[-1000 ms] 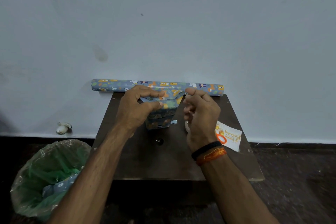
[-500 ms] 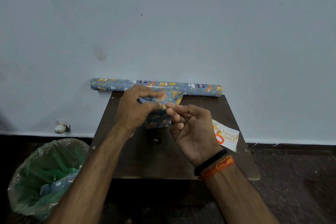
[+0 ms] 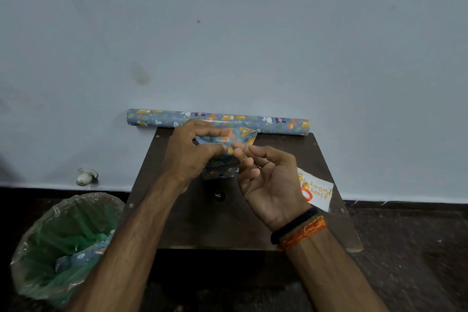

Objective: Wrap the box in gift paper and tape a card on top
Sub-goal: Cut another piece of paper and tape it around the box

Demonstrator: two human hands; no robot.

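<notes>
— Box [image 3: 219, 172] first: where is it?

— Standing upright near the middle of my dark wooden table [image 3: 222, 225], already covered in gift paper [image 3: 229, 135], blue with little orange animals. Only its lower part shows between my hands.

— Start close to you, then. What is nearest?

— My two forearms, and on the floor at my left a bin with a green liner [image 3: 63, 243] with a scrap of the same blue paper lying in it. On my right wrist sit a black band [image 3: 293, 225] and an orange thread [image 3: 304, 233].

— And the hands?

— My right hand [image 3: 268, 180] is palm up, fingers half curled; its thumb and forefinger tips meet at the paper's edge on top of the box. Whether they pinch anything there I cannot tell. My left hand [image 3: 192, 154] grips the loose flap at the top, thumb beneath and fingers curled over it.

— Anything beside them?

— A white card [image 3: 320, 191] with gold lettering lies on the table to the right, and an orange ring shows at its near edge.

— Farther back?

— The paper roll [image 3: 278, 123] lies along the table's far edge, against the pale wall [image 3: 228, 33].
</notes>
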